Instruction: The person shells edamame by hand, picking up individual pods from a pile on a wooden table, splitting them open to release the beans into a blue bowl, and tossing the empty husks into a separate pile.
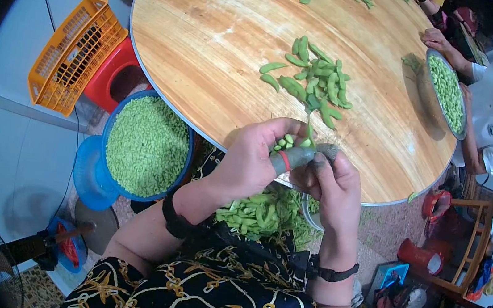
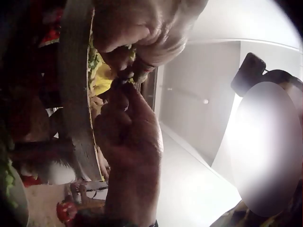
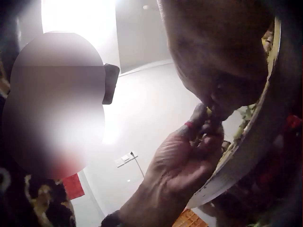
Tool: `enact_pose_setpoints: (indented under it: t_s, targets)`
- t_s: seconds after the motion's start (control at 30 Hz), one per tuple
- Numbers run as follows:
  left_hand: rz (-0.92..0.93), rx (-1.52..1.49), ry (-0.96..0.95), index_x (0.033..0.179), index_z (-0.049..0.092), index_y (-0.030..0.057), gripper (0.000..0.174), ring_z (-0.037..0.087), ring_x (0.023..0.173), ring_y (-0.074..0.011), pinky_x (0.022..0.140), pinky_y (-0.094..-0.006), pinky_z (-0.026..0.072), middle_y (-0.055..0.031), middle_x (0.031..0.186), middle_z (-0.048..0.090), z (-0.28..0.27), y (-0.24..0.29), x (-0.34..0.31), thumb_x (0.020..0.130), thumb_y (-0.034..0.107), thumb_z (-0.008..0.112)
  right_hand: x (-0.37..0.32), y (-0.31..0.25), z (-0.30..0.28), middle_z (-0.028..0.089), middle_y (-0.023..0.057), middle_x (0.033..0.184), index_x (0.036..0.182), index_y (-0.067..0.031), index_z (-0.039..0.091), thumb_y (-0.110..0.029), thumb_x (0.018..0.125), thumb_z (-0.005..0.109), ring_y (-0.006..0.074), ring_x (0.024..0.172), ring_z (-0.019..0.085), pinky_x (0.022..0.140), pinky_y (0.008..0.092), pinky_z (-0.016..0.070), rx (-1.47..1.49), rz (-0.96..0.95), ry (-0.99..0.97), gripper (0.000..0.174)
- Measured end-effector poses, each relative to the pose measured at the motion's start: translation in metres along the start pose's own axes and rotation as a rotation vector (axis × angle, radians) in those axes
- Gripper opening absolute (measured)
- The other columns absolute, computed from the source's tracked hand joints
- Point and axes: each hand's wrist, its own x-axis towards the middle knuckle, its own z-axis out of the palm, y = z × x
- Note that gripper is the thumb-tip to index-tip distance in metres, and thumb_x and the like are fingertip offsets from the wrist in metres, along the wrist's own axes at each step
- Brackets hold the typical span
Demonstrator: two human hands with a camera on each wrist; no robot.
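Note:
My two hands meet over the near edge of the round wooden table (image 1: 222, 57). Between them is a green edamame pod (image 1: 308, 141), its stem end pointing up toward the tabletop. My left hand (image 1: 255, 158) pinches the pod and cradles several shelled beans (image 1: 284, 142) behind the thumb, which wears a grey cover with a red band (image 1: 283, 161). From the other side, my right hand (image 1: 340, 188) grips the pod's lower end with curled fingers, their tips dark. Just past the hands lies a heap of unshelled pods (image 1: 324, 80). Both wrist views show the fingertips together, dim and partly hidden.
More pods (image 1: 257, 213) fill my lap, beside a pale container's rim (image 1: 311, 212). At left stand a blue basin (image 1: 186, 165) of shelled beans, a red stool (image 1: 107, 76) and an orange crate (image 1: 51, 75). Across the table, a person holds a metal bowl (image 1: 430, 103) of beans.

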Motion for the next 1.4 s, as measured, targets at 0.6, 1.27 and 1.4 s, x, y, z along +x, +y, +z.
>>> enact_pose_setpoints:
  t_s: [0.6, 1.27, 1.4]
  targets:
    - [-0.119, -0.088, -0.168, 0.123, 0.048, -0.0014, 0.042, 0.051, 0.089, -0.0077, 0.078, -0.0233, 0.0440, -0.0010, 0.100, 0.055, -0.007, 0.002, -0.001, 0.082, 0.003, 0.058, 0.005, 0.002, 0.001, 0.059, 0.0076, 0.066, 0.087, 0.0016, 0.058, -0.005, 0.082, 0.060, 0.0117, 0.058, 0.057, 0.053, 0.0262, 0.0446, -0.464, -0.433, 0.081, 0.009]
    - [0.490, 0.851, -0.424, 0.105, 0.060, 0.0072, 0.028, 0.062, 0.073, -0.0228, 0.065, -0.0293, 0.0491, -0.0101, 0.091, 0.062, -0.012, 0.005, -0.002, 0.077, 0.010, 0.063, 0.006, 0.008, 0.003, 0.050, -0.0036, 0.068, 0.096, -0.0028, 0.053, -0.006, 0.087, 0.053, 0.0014, 0.050, 0.038, 0.044, 0.0146, 0.0294, 0.784, 0.261, -0.118, 0.011]
    - [0.321, 0.486, -0.227, 0.098, 0.060, 0.0027, 0.023, 0.062, 0.076, -0.0264, 0.066, -0.0323, 0.0495, -0.0118, 0.091, 0.062, 0.002, 0.009, -0.001, 0.075, 0.006, 0.062, 0.008, 0.015, 0.002, 0.049, -0.0007, 0.069, 0.101, -0.0015, 0.050, -0.006, 0.088, 0.052, 0.0018, 0.050, 0.037, 0.043, 0.0153, 0.0294, 0.938, 0.190, -0.152, 0.014]
